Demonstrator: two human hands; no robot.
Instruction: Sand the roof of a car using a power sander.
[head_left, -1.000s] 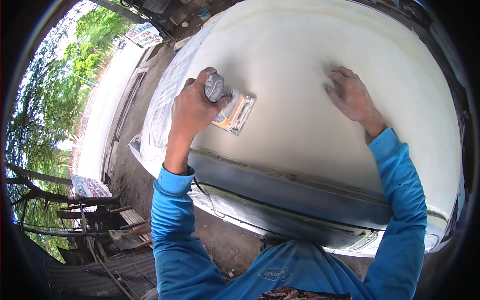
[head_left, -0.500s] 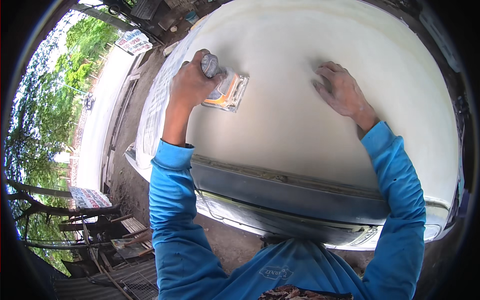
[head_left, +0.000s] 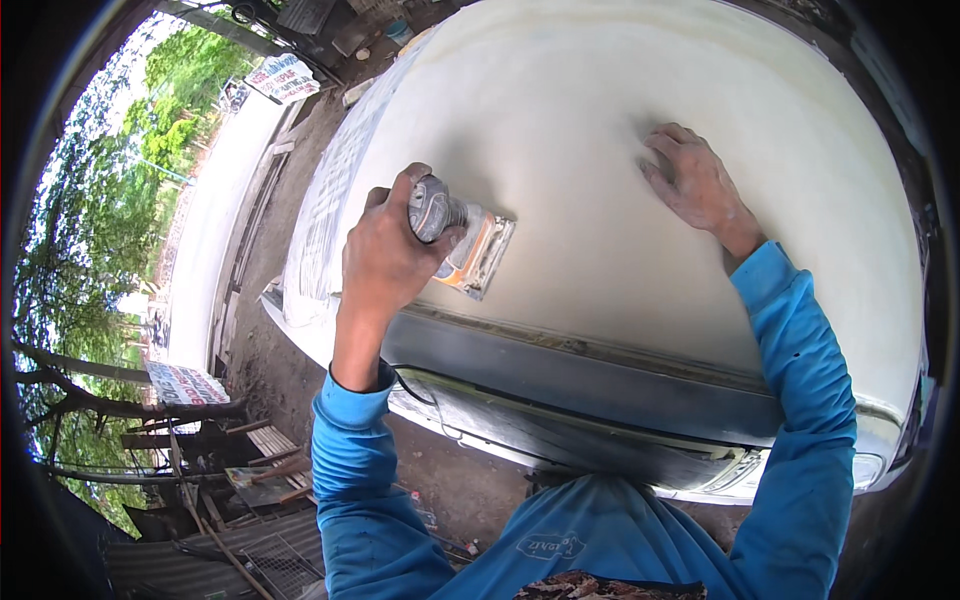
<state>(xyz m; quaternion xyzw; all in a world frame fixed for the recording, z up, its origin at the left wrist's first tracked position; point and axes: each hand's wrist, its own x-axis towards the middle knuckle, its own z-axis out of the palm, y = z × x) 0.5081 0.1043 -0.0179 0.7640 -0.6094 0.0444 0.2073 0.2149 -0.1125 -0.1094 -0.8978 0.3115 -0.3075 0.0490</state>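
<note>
My left hand (head_left: 385,250) is wrapped round the grip of a dusty grey and orange power sander (head_left: 482,256). The sander's square pad lies against a broad, pale vehicle panel (head_left: 590,240), close to its near edge on the left. Further right, my right hand (head_left: 695,185) rests on the same panel with nothing in it; its fingers are bent a little, the thumb held apart from them. The panel's surface is matte off-white with faint cloudy patches.
A dark trim strip (head_left: 580,380) runs along the panel's near edge, with the vehicle's front below it. Leftward are a dirt strip, a pale road (head_left: 200,280), painted signs (head_left: 283,80) and trees. Scrap wood and corrugated sheet (head_left: 200,565) lie at lower left.
My left hand has drawn the sander toward me and slightly right, down to the panel's near edge. My right hand has barely shifted. The whole view has moved slightly.
</note>
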